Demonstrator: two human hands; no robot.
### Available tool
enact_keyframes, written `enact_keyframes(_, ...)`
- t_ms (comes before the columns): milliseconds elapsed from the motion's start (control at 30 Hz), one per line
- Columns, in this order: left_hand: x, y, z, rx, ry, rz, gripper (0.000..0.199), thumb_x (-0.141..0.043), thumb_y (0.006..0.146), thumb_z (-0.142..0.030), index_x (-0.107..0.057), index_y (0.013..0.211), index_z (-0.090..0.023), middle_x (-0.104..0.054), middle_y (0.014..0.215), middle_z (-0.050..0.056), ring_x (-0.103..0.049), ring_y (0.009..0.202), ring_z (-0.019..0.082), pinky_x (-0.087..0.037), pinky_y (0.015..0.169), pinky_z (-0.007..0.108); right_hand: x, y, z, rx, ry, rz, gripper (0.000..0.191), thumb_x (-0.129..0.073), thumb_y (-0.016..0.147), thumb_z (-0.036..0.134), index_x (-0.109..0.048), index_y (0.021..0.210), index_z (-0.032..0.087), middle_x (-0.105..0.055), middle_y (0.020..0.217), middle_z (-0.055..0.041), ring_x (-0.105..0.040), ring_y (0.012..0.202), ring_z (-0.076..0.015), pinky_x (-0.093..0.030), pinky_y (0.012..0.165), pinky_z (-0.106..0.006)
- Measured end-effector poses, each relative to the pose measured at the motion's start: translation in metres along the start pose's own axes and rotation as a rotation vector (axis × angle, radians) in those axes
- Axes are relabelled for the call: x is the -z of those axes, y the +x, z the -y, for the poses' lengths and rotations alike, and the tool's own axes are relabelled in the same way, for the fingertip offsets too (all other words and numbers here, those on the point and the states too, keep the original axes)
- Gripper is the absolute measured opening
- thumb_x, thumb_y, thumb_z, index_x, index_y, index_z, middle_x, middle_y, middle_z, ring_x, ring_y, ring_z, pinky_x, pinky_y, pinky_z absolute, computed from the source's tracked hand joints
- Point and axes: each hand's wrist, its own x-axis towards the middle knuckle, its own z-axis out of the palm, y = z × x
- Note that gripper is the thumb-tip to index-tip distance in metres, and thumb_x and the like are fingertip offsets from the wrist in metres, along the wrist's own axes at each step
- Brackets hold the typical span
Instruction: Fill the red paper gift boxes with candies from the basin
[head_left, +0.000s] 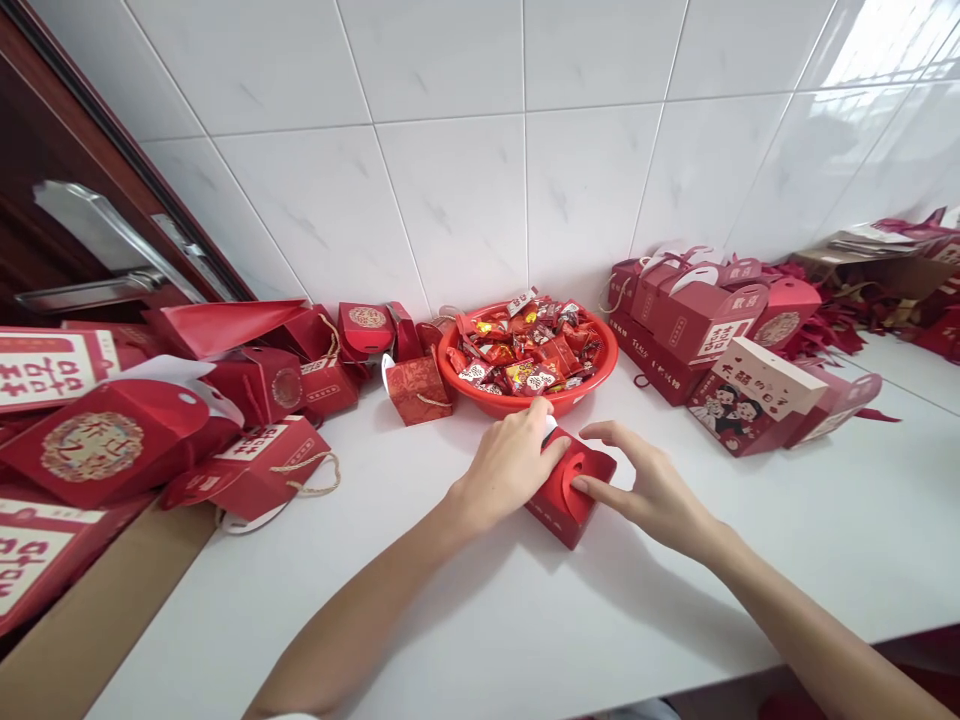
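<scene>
A small red gift box [564, 506] sits on the white table between my hands, one corner pointing towards me and a curved flap showing on top. My left hand [504, 466] is closed around the box's left side, its thumb over the upper edge. From the right, my right hand [651, 490] grips the box loosely, thumb pressed on the curved flap and index finger bent over the far right edge. The box's far side is partly hidden by my fingers. Just behind it stands a red plastic basin [609, 362] full of wrapped candies [517, 350].
Several red gift boxes [274, 462] with cord handles are heaped at the left on a cardboard box [112, 600]. More boxes [694, 310] are stacked to the right, near a printed box [742, 400]. A tiled wall [450, 200] closes off the back; a door handle [97, 290] is left.
</scene>
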Motion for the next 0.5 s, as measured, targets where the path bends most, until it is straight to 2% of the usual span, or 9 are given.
enact_keyframes(67,0.005,-0.001,0.001,-0.016,-0.056,0.003,0.023,-0.047,0.097,-0.038,-0.057,0.11,-0.021,-0.07,0.098,0.007,-0.067,0.095,0.028,-0.049,0.076,0.035,-0.008,0.002,-0.003,-0.024,-0.012,-0.019,0.034,-0.066,0.088,0.042,-0.057,0.116,0.024,-0.069,0.117,-0.0082,-0.067,0.105,-0.0251,-0.054,0.091,-0.04)
enact_keyframes(133,0.009,-0.004,0.002,-0.057,-0.1,0.021,0.027,-0.046,0.097,-0.044,-0.06,0.097,-0.021,-0.069,0.097,0.006,-0.066,0.094,0.025,-0.049,0.078,0.035,-0.014,0.002,-0.006,-0.06,-0.006,-0.035,0.038,-0.068,0.086,0.043,-0.056,0.116,0.024,-0.069,0.119,-0.0086,-0.067,0.107,-0.0259,-0.054,0.091,-0.041)
enact_keyframes(233,0.011,-0.007,0.003,-0.125,-0.128,0.124,0.037,-0.041,0.098,-0.046,-0.065,0.087,-0.02,-0.066,0.1,0.007,-0.064,0.096,0.024,-0.05,0.086,0.036,-0.02,0.001,-0.009,-0.099,0.015,-0.059,0.037,-0.067,0.086,0.046,-0.056,0.115,0.024,-0.069,0.118,-0.0092,-0.067,0.106,-0.0266,-0.055,0.091,-0.043)
enact_keyframes(300,0.012,-0.009,0.004,-0.146,-0.111,0.197,0.04,-0.038,0.099,-0.042,-0.068,0.084,-0.02,-0.063,0.102,0.008,-0.063,0.096,0.023,-0.049,0.089,0.037,-0.023,0.0,-0.009,-0.109,0.022,-0.082,0.036,-0.064,0.088,0.047,-0.056,0.114,0.024,-0.069,0.116,-0.0099,-0.067,0.105,-0.0269,-0.055,0.092,-0.044)
enact_keyframes(400,0.013,-0.009,0.004,-0.174,-0.091,0.239,0.04,-0.037,0.099,-0.038,-0.07,0.088,-0.019,-0.061,0.104,0.008,-0.062,0.098,0.023,-0.049,0.089,0.037,-0.027,-0.002,-0.009,-0.123,0.023,-0.116,0.036,-0.061,0.089,0.047,-0.055,0.116,0.023,-0.069,0.118,-0.0115,-0.068,0.104,-0.0271,-0.055,0.09,-0.045)
enact_keyframes(500,0.012,-0.007,0.003,-0.196,-0.113,0.274,0.037,-0.043,0.097,-0.045,-0.07,0.093,-0.02,-0.061,0.109,0.009,-0.063,0.1,0.025,-0.05,0.086,0.037,-0.03,-0.005,-0.01,-0.147,0.059,-0.129,0.037,-0.057,0.092,0.047,-0.052,0.12,0.023,-0.067,0.121,-0.0136,-0.068,0.103,-0.0266,-0.057,0.086,-0.044)
